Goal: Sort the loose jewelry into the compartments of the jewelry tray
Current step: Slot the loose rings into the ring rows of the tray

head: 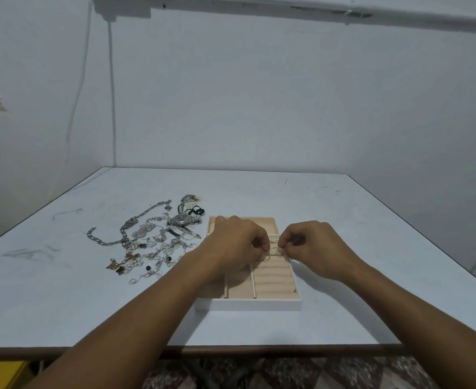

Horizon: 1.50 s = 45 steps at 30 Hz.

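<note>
A thin gold-toned piece of jewelry (pixel 275 251) is hanging between the two hands, just above the jewelry tray. Its loops are too fine to tell whether it is a chain or a pair of hoops. The left hand (pixel 235 244) is curling over the tray's middle, its grip pinching one end of the piece between thumb and fingertips. The right hand (pixel 314 245) is facing it, its grip pinching the other end.

The rest of the loose jewelry (pixel 147 245) is lying in a tangled heap on the bench (pixel 357 234), just left of the tray. In it are a heavy silver link chain (pixel 99 240), a steel wristwatch (pixel 183 220), pearl strands, small gold charms and dark beads, all overlapping.

The jewelry tray (pixel 248 304) is sitting white-walled and beige-lined. A wide compartment is running across its far end, and long lanes parted by white dividers are reaching toward the near end. The right lane is showing ridged ring rolls. The left forearm is covering the left lane and the hands are hiding the tray's middle, so what is lying there cannot be told.
</note>
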Each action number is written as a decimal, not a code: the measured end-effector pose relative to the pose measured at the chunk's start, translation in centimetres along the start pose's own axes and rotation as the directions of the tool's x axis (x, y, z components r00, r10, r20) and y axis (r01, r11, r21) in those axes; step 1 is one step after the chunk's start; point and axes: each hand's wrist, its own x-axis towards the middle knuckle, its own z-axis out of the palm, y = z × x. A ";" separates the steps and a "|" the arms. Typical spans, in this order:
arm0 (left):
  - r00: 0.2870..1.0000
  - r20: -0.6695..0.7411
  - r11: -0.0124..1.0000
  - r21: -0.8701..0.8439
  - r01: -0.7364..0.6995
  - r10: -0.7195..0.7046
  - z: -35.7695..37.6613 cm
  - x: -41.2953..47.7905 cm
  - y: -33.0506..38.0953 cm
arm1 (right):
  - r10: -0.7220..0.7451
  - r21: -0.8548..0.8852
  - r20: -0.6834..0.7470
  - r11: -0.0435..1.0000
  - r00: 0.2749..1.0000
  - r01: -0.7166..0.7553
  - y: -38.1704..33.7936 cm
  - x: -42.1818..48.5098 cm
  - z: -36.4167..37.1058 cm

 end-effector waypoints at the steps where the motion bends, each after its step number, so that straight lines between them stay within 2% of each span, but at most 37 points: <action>1: 1.000 0.005 1.000 -0.006 -0.006 0.006 0.1 -0.1 -0.1 | 0.001 0.001 -0.001 1.000 1.000 -0.001 0.0 0.0 0.0; 13: 0.998 -0.007 0.998 -0.009 -0.061 0.061 0.8 -0.2 -0.1 | -0.004 -0.001 -0.007 1.000 1.000 0.004 0.2 0.0 0.3; 20: 0.989 -0.094 0.992 0.058 -0.109 0.114 1.7 -0.8 0.4 | -0.011 0.010 -0.005 1.000 1.000 0.011 0.4 0.0 0.3; 28: 0.980 -0.196 0.998 0.053 -0.025 0.035 2.9 -1.4 0.7 | -0.032 -0.009 -0.012 0.999 0.999 0.032 0.5 -0.3 0.4; 34: 0.966 -0.258 0.992 0.128 0.016 0.018 3.0 -2.0 1.0 | -0.034 -0.015 -0.018 0.999 0.999 0.034 0.4 -0.3 0.6; 42: 0.938 -0.304 0.964 0.250 -0.087 0.163 3.7 -2.1 0.8 | -0.038 -0.006 -0.023 0.999 0.999 0.038 0.7 -0.5 0.8; 45: 0.936 -0.305 0.965 0.240 -0.104 0.177 3.8 -2.1 0.7 | -0.042 0.000 -0.022 0.999 0.999 0.042 0.8 -0.5 0.8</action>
